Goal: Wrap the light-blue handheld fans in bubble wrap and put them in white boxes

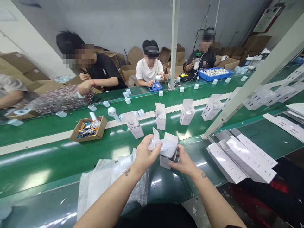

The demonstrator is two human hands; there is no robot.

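My left hand [144, 155] is closed on a clear plastic bag [163, 145] with a white item inside, pushing it into the open top of a small white carton [166, 160]. My right hand [184, 163] grips the carton's right side and holds it on the near edge of the green table [59, 158]. The carton's flap stands up behind the bag.
A heap of empty plastic bags [106, 180] lies left of my arms, flat white cartons [242, 158] lie to the right. Open cartons [161, 115] ride the green belt beside a brown box of oddments [88, 128]. A slanted metal post [249, 82] crosses right. Several people sit opposite.
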